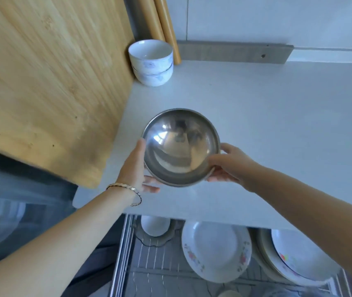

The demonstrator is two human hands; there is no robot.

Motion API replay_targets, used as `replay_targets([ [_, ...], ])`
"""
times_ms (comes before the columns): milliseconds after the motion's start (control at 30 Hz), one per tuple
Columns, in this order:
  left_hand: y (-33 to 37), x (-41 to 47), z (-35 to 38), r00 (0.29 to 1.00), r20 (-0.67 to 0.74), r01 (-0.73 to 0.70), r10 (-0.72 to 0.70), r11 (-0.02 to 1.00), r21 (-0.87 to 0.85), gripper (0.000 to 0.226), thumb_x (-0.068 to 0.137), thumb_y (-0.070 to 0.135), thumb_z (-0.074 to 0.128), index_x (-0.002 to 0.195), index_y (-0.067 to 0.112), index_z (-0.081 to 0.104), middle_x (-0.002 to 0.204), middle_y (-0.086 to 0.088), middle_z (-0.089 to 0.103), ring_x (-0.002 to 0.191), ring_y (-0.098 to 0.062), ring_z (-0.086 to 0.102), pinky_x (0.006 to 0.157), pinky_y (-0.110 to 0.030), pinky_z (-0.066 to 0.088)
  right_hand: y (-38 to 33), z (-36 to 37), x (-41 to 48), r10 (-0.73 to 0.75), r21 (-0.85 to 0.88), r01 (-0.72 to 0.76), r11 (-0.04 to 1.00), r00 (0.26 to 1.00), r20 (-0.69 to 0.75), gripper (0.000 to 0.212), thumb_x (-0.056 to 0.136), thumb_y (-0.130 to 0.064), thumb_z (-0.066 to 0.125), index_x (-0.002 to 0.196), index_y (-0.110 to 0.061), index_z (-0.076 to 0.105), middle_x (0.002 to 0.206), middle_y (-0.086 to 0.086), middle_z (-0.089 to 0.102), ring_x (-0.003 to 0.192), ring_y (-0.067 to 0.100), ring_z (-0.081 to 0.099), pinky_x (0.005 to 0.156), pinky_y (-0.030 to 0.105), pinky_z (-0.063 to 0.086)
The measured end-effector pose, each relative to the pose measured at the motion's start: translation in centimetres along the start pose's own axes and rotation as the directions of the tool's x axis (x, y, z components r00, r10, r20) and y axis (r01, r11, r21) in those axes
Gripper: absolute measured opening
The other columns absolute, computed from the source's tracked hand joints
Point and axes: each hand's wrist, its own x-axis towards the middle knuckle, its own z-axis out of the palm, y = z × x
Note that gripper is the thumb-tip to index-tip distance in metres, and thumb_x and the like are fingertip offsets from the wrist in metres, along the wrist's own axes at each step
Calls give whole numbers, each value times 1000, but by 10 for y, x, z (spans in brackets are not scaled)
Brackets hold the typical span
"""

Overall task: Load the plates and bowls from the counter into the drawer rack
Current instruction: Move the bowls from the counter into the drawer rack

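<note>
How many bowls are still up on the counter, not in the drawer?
3: a steel bowl held by both hands over the counter, and two white bowls stacked in the back corner beside the wooden board.

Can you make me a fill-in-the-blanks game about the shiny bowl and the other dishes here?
1. The steel bowl is held by ____ hands.
2. The stacked white bowls stand on the ____, in its back corner.
3. The flowered plate already sits in the drawer ____.
4. The bracelet is on the ____ wrist.

Missing words: two; counter; rack; left
</note>
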Motion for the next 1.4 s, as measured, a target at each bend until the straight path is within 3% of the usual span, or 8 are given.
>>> replay_targets([
  [100, -29, -43, 23, 990, 138, -32, 4, 979, 199, 31, 97, 40, 38, 121, 22, 43, 103, -3, 64, 46, -15, 69, 46, -31, 54, 35, -34, -54, 50, -106, -43, 993, 997, 65, 32, 85, -2, 52, 115, -12, 56, 82, 18, 70, 68, 24, 69, 68, 26, 61],
  [200, -64, -80, 38, 982, 187, -32, -18, 964, 262, 19, 97, 15, 39, 116, 16, 44, 87, -9, 66, 45, -18, 68, 42, -29, 53, 71, -54, -97, 90, -186, -74, 980, 993, 80, 33, 84, 1, 49, 110, -18, 57, 85, 21, 71, 68, 26, 69, 67, 25, 61],
  [533, -192, -131, -7, 927, 229, 193, -298, 901, 389, 40, 92, -3, 35, 121, 24, 39, 98, -13, 63, 73, -35, 66, 67, -43, 59, 202, -9, -142, 265, -170, -226, 959, 926, 267, 15, 91, -22, 55, 104, -24, 63, 86, 5, 75, 74, 20, 73, 67, 27, 59],
  [700, -252, -86, -23, 894, 163, 302, -418, 829, 471, 47, 92, -4, 32, 123, 32, 37, 112, -7, 54, 85, -32, 66, 76, -52, 57, 283, 51, -97, 388, -159, -365, 917, 909, 155, 31, 90, -11, 53, 121, -11, 53, 83, 10, 70, 70, 21, 70, 60, 24, 58],
  [867, -304, -32, -20, 886, 130, 267, -445, 718, 643, 42, 92, 13, 42, 131, 28, 40, 117, -11, 59, 99, -35, 66, 81, -51, 57, 335, 90, -54, 448, -167, -445, 880, 894, -22, 10, 92, -16, 54, 99, -9, 53, 76, 7, 61, 64, 21, 63, 54, 24, 58],
  [1033, -342, -9, -9, 887, 98, 234, -452, 622, 748, 47, 93, 8, 42, 137, 24, 35, 107, -11, 61, 89, -28, 63, 84, -37, 56, 375, 105, -35, 465, -297, -496, 816, 868, -173, 12, 89, -16, 53, 100, -11, 55, 86, 14, 65, 81, 31, 64, 76, 41, 56],
  [1200, -356, 1, -1, 875, 122, 247, -468, 648, 720, 59, 91, 1, 41, 142, 29, 30, 121, -14, 60, 105, -33, 63, 91, -43, 54, 387, 103, -30, 441, -324, -511, 796, 857, -267, 25, 89, -11, 45, 111, -6, 55, 99, 18, 67, 90, 36, 65, 80, 42, 55],
  [1400, -363, 7, 2, 847, 125, 293, -517, 651, 701, 47, 93, 13, 46, 137, 28, 37, 114, -12, 63, 98, -32, 66, 85, -45, 56, 371, 98, -41, 387, -490, -470, 734, 883, -267, 29, 94, -17, 41, 120, -7, 51, 110, 18, 64, 99, 34, 63, 74, 31, 46],
])
